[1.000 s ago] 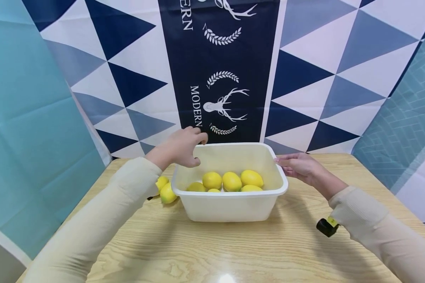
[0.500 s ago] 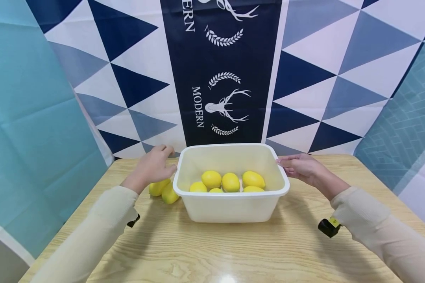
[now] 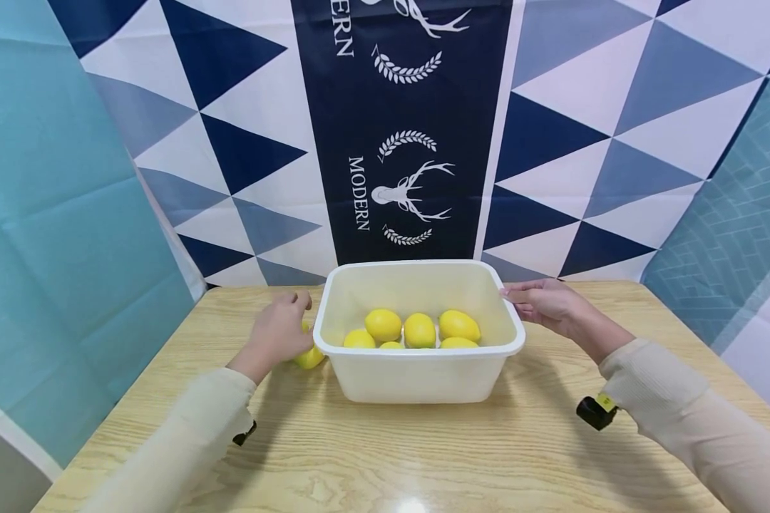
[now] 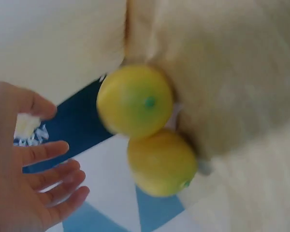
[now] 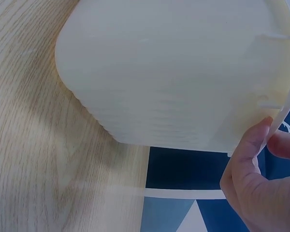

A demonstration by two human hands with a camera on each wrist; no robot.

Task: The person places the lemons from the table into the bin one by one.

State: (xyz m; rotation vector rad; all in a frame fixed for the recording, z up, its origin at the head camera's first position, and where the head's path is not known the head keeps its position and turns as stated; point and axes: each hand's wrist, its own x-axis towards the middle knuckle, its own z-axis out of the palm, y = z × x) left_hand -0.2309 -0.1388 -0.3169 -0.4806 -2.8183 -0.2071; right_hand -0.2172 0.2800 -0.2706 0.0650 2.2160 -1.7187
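A white plastic tub (image 3: 417,376) stands on the table with several yellow lemons (image 3: 420,330) inside. My right hand (image 3: 545,303) pinches its right rim; in the right wrist view, thumb and fingers (image 5: 253,137) meet at that edge. To the left of the tub, my left hand (image 3: 279,328) hovers over two loose lemons, fingers spread and loosely bent. From the head, it covers much of them, and one lemon (image 3: 309,358) shows beside the tub. The left wrist view has the upper lemon (image 4: 135,101) and lower lemon (image 4: 162,162) against each other, apart from the fingertips.
The wooden table (image 3: 385,449) reaches back to a patterned cloth (image 3: 398,128) hanging close behind the tub. Teal cloth (image 3: 70,214) hangs on the left side. Dark camera blocks (image 3: 597,413) are strapped at the wrists.
My left hand has moved from above the tub's left end out to the left, then down over the loose lemons. The right hand has stayed at the rim.
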